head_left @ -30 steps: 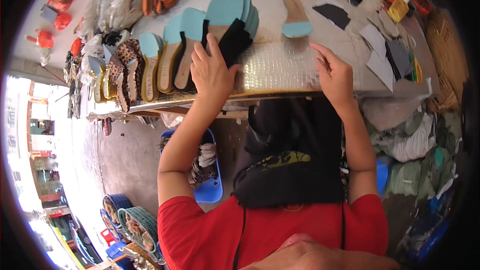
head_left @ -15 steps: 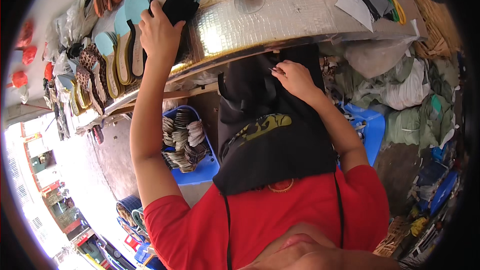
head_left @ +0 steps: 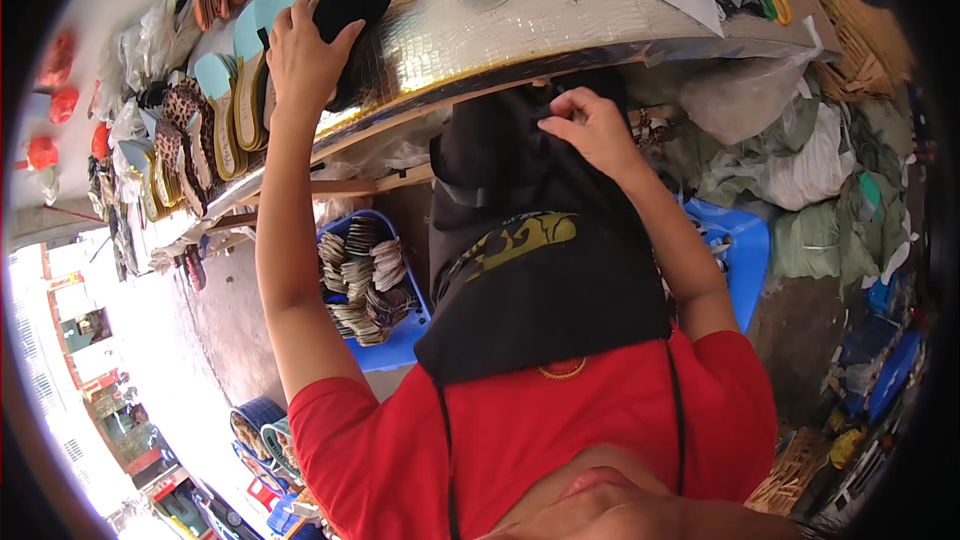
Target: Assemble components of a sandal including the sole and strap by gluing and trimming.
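I see the left hand (head_left: 305, 62), fingers spread, against the blue-tipped insoles (head_left: 274, 2) on the table (head_left: 560, 15); the right hand (head_left: 592, 130) curls narrowly by the black apron (head_left: 535, 310), any hold I cannot tell.

Left head-worn fisheye, upright, looks steeply down, close over red T-shirt (head_left: 590, 415) and black apron (head_left: 545, 310), facing left hand (head_left: 303, 60), right hand (head_left: 595, 135); workbench (head_left: 575, 15) across top.
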The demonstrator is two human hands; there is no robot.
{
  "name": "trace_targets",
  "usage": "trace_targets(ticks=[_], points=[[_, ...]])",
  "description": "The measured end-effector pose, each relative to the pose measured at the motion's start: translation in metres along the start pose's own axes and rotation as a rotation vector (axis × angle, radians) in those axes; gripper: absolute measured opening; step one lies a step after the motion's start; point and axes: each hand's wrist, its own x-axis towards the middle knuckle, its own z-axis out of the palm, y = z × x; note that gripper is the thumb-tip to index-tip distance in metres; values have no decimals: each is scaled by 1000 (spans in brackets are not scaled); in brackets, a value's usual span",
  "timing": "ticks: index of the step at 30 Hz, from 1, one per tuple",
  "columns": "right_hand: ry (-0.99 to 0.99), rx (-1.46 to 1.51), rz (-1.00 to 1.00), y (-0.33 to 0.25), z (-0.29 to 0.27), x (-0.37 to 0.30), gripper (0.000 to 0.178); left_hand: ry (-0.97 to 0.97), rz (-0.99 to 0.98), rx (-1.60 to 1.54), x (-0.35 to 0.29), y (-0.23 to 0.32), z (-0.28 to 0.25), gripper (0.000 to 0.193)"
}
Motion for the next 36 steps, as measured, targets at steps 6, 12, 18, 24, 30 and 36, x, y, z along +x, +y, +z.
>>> trace_targets(ticks=[6,12,18,24,30,36], points=[[-40,658,260,-59,-64,2,12,275,223,-145,-26,47,-17,55],[-136,492,304,-104,-86,14,19,-481,139,-1263,-66,144,-47,50],[-115,414,206,-114,-89,20,23,-969,101,-1726,-70,188,-35,56],[-100,356,331,-123,-125,19,17,-938,-67,-1586,-49,156,-38,18],[138,297,213,-118,-180,9,17,-1036,-12,-1194,-23,87,-73,16],[265,63,179,-80,-222,10,20,-67,309,-403,-28,71,-101,15]])
